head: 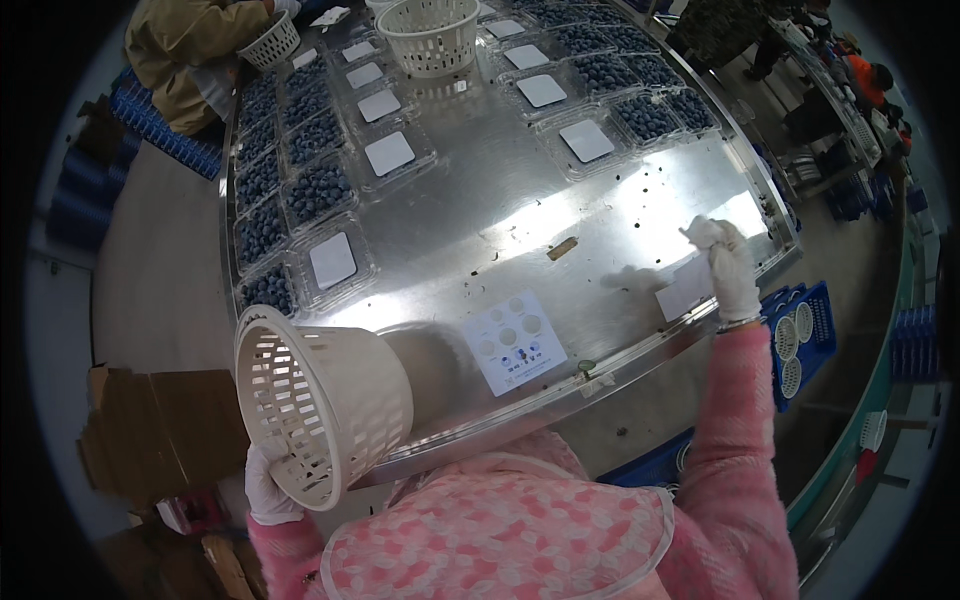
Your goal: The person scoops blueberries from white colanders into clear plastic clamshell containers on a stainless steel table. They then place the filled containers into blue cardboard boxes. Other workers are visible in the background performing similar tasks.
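My left hand, in a white glove, grips the rim of a white slotted plastic basket, which lies tilted on its side at the table's near left edge. My right hand, gloved too, holds a crumpled white cloth or tissue above the steel table at the right. Below it lies a white paper. A printed card with round marks rests near the front edge. Small dark bits and a brown strip are scattered over the metal.
Clear clamshells of blueberries line the table's left side, others the far right. Open clamshells with white pads stand beside them. Another white basket stands farther back. A co-worker's sleeve is at far left; blue crates are right.
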`<action>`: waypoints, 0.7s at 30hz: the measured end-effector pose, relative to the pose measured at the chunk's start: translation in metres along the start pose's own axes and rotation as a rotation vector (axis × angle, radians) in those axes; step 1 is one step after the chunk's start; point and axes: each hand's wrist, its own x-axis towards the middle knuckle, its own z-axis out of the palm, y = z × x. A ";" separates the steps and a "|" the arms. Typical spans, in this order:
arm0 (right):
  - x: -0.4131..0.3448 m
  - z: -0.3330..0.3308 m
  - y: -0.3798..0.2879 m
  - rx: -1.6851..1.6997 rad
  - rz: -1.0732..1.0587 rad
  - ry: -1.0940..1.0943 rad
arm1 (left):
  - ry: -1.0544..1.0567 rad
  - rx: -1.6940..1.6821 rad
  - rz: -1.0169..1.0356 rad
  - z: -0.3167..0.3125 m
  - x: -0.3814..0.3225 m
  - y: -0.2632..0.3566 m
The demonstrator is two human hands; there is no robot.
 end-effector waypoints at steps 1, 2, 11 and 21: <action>0.009 -0.017 0.001 0.014 0.015 0.053 | -0.026 0.003 -0.020 0.013 0.001 0.002; 0.021 -0.017 0.001 0.296 -0.052 0.061 | -0.055 0.010 -0.028 0.025 0.006 0.005; 0.069 -0.117 0.046 -1.163 -0.125 0.288 | -0.214 0.073 -0.037 0.163 0.135 -0.014; -0.094 0.162 -0.058 -0.861 -0.656 -0.935 | -0.170 0.335 -0.017 0.229 0.243 -0.052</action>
